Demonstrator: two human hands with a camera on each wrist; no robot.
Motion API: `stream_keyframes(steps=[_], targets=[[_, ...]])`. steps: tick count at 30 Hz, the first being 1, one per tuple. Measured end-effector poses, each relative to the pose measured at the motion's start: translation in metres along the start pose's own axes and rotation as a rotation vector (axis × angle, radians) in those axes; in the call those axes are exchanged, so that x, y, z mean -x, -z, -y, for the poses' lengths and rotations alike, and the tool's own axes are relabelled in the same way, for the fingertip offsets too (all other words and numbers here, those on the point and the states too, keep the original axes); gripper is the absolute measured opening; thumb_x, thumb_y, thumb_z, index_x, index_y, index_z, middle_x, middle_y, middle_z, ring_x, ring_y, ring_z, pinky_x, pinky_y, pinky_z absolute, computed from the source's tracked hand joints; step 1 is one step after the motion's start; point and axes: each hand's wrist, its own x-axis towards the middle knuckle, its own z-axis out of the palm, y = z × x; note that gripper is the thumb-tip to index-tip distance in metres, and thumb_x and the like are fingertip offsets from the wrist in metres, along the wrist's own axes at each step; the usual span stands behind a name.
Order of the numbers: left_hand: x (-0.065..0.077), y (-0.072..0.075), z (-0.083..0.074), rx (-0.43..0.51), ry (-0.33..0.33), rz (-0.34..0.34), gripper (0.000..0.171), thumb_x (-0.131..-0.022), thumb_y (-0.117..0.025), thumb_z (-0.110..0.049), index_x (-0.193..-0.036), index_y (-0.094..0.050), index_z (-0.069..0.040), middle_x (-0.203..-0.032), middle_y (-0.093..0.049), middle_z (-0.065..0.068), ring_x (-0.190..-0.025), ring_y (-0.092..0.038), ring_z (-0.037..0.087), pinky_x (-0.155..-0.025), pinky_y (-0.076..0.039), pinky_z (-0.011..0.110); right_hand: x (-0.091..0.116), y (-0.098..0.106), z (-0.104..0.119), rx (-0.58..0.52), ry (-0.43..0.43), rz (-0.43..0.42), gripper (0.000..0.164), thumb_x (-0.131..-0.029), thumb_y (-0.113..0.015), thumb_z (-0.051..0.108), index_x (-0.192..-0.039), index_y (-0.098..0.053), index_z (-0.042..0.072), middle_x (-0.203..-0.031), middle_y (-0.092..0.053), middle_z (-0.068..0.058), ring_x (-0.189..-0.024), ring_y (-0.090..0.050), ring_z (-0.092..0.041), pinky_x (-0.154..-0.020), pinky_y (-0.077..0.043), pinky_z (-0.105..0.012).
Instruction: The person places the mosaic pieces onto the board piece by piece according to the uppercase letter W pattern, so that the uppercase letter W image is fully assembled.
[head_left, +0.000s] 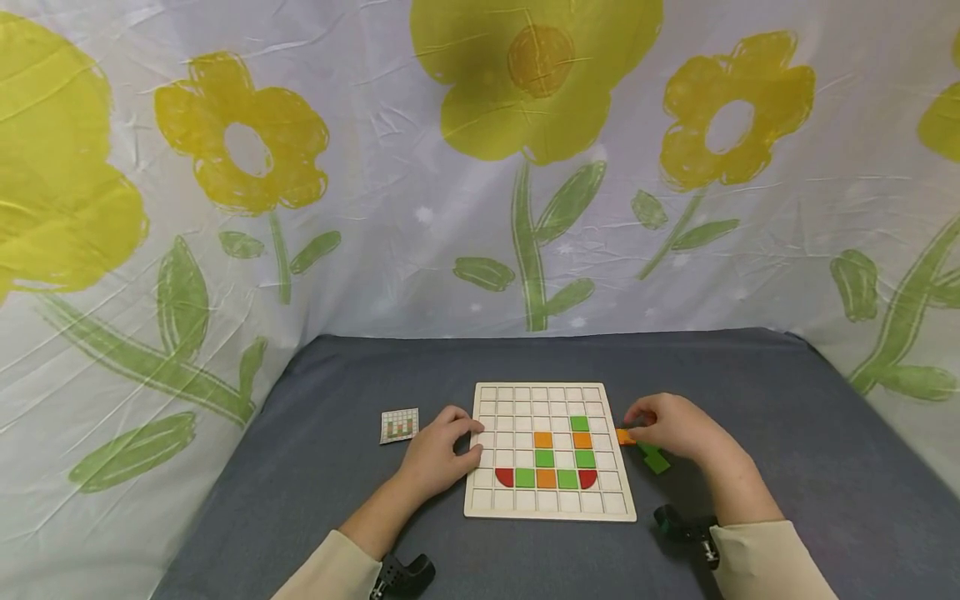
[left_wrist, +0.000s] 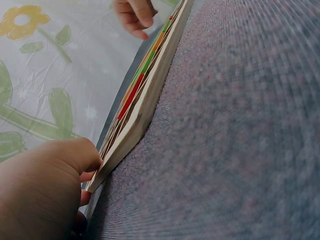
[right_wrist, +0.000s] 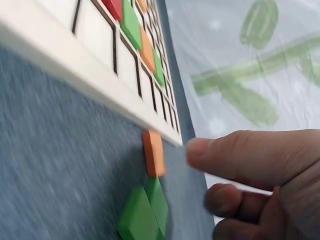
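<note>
A square wooden grid board (head_left: 551, 502) lies on the dark cloth, with several green, orange and red tiles in its cells. Two red tiles with a rounded corner, such as this red tile (head_left: 505, 477), end the lowest filled row. At the board's left edge, my left hand (head_left: 438, 454) grips the rim between thumb and fingers. My right hand (head_left: 675, 429) hovers just right of the board with loosely bent fingers. Close by it lie a loose orange tile (right_wrist: 154, 153) and green tiles (right_wrist: 137, 215). The right wrist view shows the thumb apart from the orange tile.
A small printed card (head_left: 399, 426) with a grid pattern lies left of the board, near the left hand. Dark cloth (head_left: 525, 358) covers the table. Behind stands a white curtain (head_left: 397, 275) printed with yellow flowers.
</note>
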Motion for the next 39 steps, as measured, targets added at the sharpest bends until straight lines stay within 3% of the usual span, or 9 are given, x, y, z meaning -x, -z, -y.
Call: stream_keyframes(steps=[6, 18, 26, 32, 39], targets=[[0.000, 0.000, 0.000, 0.009, 0.001, 0.003, 0.024, -0.091, -0.075, -0.021, -0.114, -0.076, -0.017, -0.109, -0.057, -0.004, -0.081, -0.055, 0.011, -0.073, -0.050, 0.034, 0.004, 0.009, -0.017, -0.009, -0.035, 0.060, 0.022, -0.086, -0.081, 0.018, -0.097, -0.069, 0.003, -0.088, -0.065, -0.003, -0.078, -0.056, -0.020, -0.070, -0.047, -0.038], [0.001, 0.001, 0.000, 0.005, 0.000, 0.003, 0.023, -0.091, -0.075, -0.021, -0.114, -0.076, -0.017, -0.109, -0.058, -0.004, -0.082, -0.056, 0.011, -0.072, -0.050, 0.034, 0.005, 0.008, -0.024, 0.089, -0.131, 0.056, 0.025, -0.085, -0.082, 0.028, -0.076, -0.067, 0.010, -0.069, -0.053, 0.000, -0.065, -0.047, -0.018, -0.059, -0.038, -0.034], [0.000, 0.000, -0.001, -0.005, 0.003, 0.000, 0.023, -0.091, -0.074, -0.020, -0.114, -0.076, -0.017, -0.110, -0.058, -0.004, -0.083, -0.057, 0.011, -0.073, -0.050, 0.035, 0.004, 0.012, -0.020, 0.219, -0.183, 0.028, 0.028, -0.084, -0.081, 0.038, -0.084, -0.076, 0.011, -0.077, -0.063, 0.000, -0.069, -0.053, -0.019, -0.061, -0.043, -0.037], [0.000, 0.000, -0.001, 0.000, 0.007, 0.003, 0.023, -0.091, -0.074, -0.021, -0.114, -0.076, -0.017, -0.111, -0.059, -0.004, -0.085, -0.058, 0.012, -0.074, -0.051, 0.036, 0.001, 0.010, -0.024, 0.202, -0.141, 0.003, 0.021, -0.086, -0.078, 0.026, -0.092, -0.072, 0.007, -0.083, -0.063, -0.003, -0.073, -0.054, -0.021, -0.064, -0.045, -0.040], [0.000, 0.000, 0.000, -0.001, 0.005, 0.004, 0.023, -0.091, -0.074, -0.021, -0.114, -0.076, -0.017, -0.110, -0.058, -0.003, -0.086, -0.058, 0.012, -0.074, -0.051, 0.035, -0.003, 0.004, -0.034, 0.146, -0.091, -0.030, 0.025, -0.081, -0.076, 0.015, -0.101, -0.067, 0.001, -0.082, -0.059, -0.004, -0.071, -0.051, -0.021, -0.065, -0.041, -0.038]])
